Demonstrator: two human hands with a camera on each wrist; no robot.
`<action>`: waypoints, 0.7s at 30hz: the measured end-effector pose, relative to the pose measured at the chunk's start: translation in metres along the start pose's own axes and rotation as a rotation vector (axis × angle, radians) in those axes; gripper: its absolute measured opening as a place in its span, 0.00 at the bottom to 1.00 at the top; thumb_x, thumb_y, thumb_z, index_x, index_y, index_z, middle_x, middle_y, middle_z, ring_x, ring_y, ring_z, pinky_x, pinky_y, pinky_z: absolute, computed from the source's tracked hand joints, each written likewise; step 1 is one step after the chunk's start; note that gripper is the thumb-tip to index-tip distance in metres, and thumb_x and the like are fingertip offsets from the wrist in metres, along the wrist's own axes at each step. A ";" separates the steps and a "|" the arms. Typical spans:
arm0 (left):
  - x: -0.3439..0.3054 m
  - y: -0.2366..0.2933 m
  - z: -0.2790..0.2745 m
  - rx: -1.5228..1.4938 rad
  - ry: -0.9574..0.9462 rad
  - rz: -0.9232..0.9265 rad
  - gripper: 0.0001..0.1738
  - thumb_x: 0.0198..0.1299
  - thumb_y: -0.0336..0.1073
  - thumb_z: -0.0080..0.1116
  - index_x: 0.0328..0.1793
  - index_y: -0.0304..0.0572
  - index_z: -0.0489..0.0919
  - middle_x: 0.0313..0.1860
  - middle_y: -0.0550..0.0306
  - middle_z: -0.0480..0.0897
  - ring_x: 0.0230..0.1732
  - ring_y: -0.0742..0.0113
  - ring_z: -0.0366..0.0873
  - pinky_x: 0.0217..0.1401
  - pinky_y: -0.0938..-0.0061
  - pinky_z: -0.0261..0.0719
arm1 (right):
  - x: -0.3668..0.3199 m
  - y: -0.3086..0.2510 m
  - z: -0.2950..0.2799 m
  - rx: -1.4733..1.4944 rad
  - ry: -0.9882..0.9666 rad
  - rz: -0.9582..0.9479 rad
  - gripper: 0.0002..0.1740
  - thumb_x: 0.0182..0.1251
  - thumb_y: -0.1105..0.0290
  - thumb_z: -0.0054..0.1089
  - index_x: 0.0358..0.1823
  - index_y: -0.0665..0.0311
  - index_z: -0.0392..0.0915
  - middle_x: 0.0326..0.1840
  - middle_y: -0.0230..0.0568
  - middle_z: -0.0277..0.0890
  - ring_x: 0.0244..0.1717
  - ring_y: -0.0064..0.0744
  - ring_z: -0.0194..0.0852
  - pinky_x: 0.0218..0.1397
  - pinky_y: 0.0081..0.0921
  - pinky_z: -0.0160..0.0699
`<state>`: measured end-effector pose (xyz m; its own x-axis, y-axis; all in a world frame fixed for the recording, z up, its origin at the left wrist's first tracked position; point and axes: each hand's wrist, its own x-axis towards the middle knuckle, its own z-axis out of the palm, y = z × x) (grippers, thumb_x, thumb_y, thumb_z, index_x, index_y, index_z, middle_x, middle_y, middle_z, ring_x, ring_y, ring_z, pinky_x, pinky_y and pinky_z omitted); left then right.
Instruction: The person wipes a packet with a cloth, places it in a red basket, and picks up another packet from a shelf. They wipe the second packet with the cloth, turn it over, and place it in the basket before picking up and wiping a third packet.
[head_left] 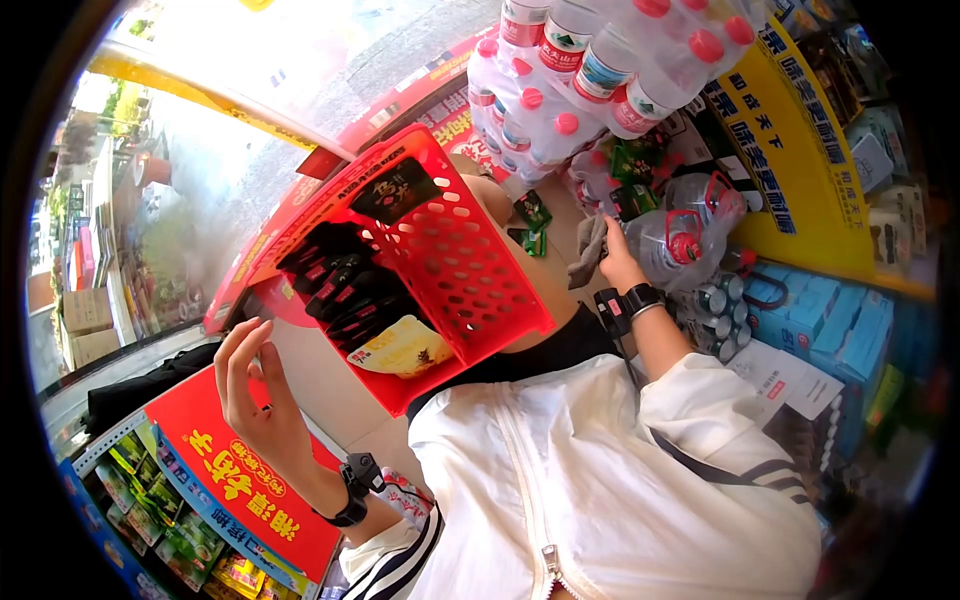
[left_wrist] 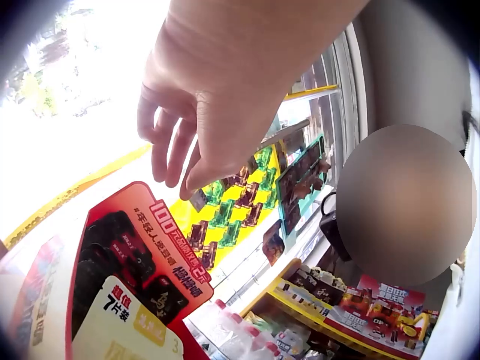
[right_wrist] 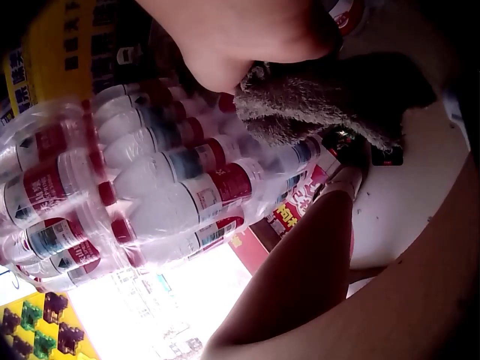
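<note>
A red plastic basket (head_left: 500,260) with round holes rests tilted at the person's lap. Inside stand several black packets (head_left: 345,290) and a yellow-and-cream packet (head_left: 400,347). The left hand (head_left: 255,400) is raised in the air beside the basket's left side, fingers loosely bent and holding nothing; the left wrist view shows it above the packets. On the other side, the right hand (head_left: 622,262) grips a crumpled grey cloth (head_left: 590,250), whose fuzzy surface hangs below the fingers in the right wrist view.
Shrink-wrapped water bottles (head_left: 560,90) are stacked ahead. Green packets (head_left: 533,210) lie on the floor near large clear jugs (head_left: 680,240). Cans (head_left: 715,310) and blue cartons (head_left: 820,320) stand at right. A red display sign (head_left: 240,470) above snack packets is at lower left.
</note>
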<state>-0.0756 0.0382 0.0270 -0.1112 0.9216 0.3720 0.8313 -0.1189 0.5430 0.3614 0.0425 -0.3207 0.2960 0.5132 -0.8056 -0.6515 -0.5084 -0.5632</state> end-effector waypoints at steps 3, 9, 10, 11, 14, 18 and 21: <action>0.001 0.000 -0.003 0.016 -0.016 0.013 0.08 0.66 0.27 0.57 0.48 0.40 0.84 0.50 0.55 0.84 0.47 0.70 0.78 0.37 0.78 0.70 | 0.012 0.004 -0.004 0.157 0.107 -0.004 0.13 0.71 0.55 0.49 0.43 0.53 0.76 0.48 0.35 0.77 0.49 0.34 0.74 0.53 0.37 0.74; 0.000 0.003 -0.006 0.000 0.024 0.019 0.08 0.65 0.26 0.58 0.48 0.40 0.84 0.49 0.55 0.84 0.47 0.70 0.78 0.36 0.79 0.70 | 0.005 0.002 0.013 0.225 0.232 -0.312 0.29 0.73 0.62 0.43 0.75 0.38 0.54 0.71 0.36 0.61 0.67 0.40 0.63 0.67 0.46 0.64; -0.001 0.003 -0.006 -0.020 0.055 0.023 0.08 0.63 0.24 0.59 0.46 0.41 0.84 0.48 0.56 0.84 0.43 0.71 0.78 0.34 0.79 0.67 | 0.004 0.001 0.015 0.222 0.226 -0.309 0.29 0.73 0.62 0.43 0.75 0.38 0.54 0.71 0.36 0.61 0.67 0.40 0.63 0.67 0.46 0.64; -0.002 0.004 -0.006 -0.016 0.059 0.018 0.08 0.63 0.24 0.59 0.46 0.41 0.84 0.48 0.56 0.84 0.43 0.71 0.78 0.34 0.79 0.67 | 0.001 -0.002 0.019 0.255 0.276 -0.310 0.30 0.73 0.62 0.43 0.75 0.36 0.54 0.71 0.36 0.62 0.67 0.40 0.63 0.67 0.47 0.63; -0.004 0.004 -0.007 -0.016 0.050 0.000 0.09 0.63 0.23 0.58 0.46 0.41 0.84 0.47 0.56 0.85 0.42 0.72 0.78 0.33 0.80 0.67 | 0.020 0.004 0.008 0.299 0.324 -0.301 0.30 0.73 0.60 0.45 0.75 0.34 0.53 0.71 0.35 0.62 0.67 0.40 0.63 0.67 0.47 0.63; -0.007 0.000 -0.007 -0.014 0.045 0.012 0.09 0.62 0.23 0.59 0.46 0.42 0.85 0.47 0.57 0.85 0.41 0.72 0.77 0.33 0.80 0.68 | 0.046 0.004 -0.011 0.449 0.230 -0.185 0.15 0.73 0.53 0.47 0.54 0.46 0.74 0.53 0.27 0.78 0.56 0.30 0.74 0.61 0.35 0.71; -0.008 0.001 -0.006 -0.003 0.018 -0.008 0.09 0.64 0.24 0.58 0.47 0.41 0.84 0.49 0.57 0.84 0.44 0.72 0.78 0.36 0.79 0.70 | 0.032 -0.006 -0.011 0.462 0.181 -0.134 0.17 0.75 0.53 0.43 0.42 0.52 0.80 0.46 0.29 0.81 0.51 0.30 0.77 0.59 0.32 0.73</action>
<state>-0.0778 0.0286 0.0293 -0.1276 0.9156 0.3814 0.8287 -0.1129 0.5481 0.3822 0.0543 -0.3451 0.4872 0.4042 -0.7741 -0.8283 -0.0670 -0.5563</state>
